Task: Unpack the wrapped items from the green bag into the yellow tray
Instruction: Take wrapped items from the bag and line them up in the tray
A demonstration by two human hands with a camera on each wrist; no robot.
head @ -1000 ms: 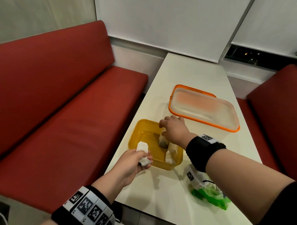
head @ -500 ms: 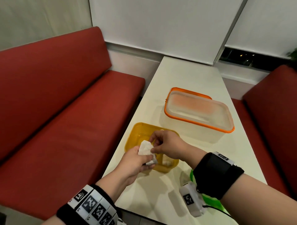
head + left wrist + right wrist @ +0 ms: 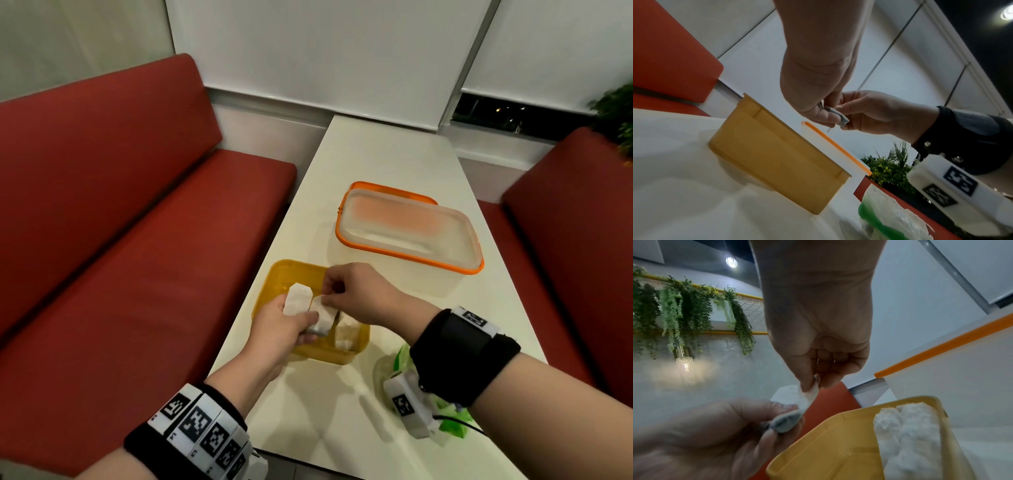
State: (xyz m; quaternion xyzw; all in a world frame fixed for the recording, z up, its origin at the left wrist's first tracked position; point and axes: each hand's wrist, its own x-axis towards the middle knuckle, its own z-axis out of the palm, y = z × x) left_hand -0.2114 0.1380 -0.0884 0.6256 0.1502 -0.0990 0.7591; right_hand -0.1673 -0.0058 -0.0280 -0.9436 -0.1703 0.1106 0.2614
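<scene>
Yellow tray point(image 3: 274, 284): sits at the table's point(image 3: 376, 164) left edge, near end; wrapped packets point(image 3: 346, 334) already lie at its right side.
Left hand point(image 3: 281, 329): curls round two white packets point(image 3: 297, 301), held over the tray.
Right hand point(image 3: 359, 294): thumb and forefinger pinch the top of the right-hand held packet point(image 3: 806, 395).
Change: a second ago the right hand was down in the tray while the left waited with its packets; now the right has come up to take one.
Meaning: likely a hand-over, with the packets going into the tray one at a time; the task looks well along.
Green bag point(image 3: 452, 418): lies crumpled on the table's near right, under the right wrist.
Writing: none readable; only square black-and-white markers on both wristbands point(image 3: 205, 425).
Lidded box point(image 3: 411, 229): orange-rimmed, beyond the tray.
</scene>
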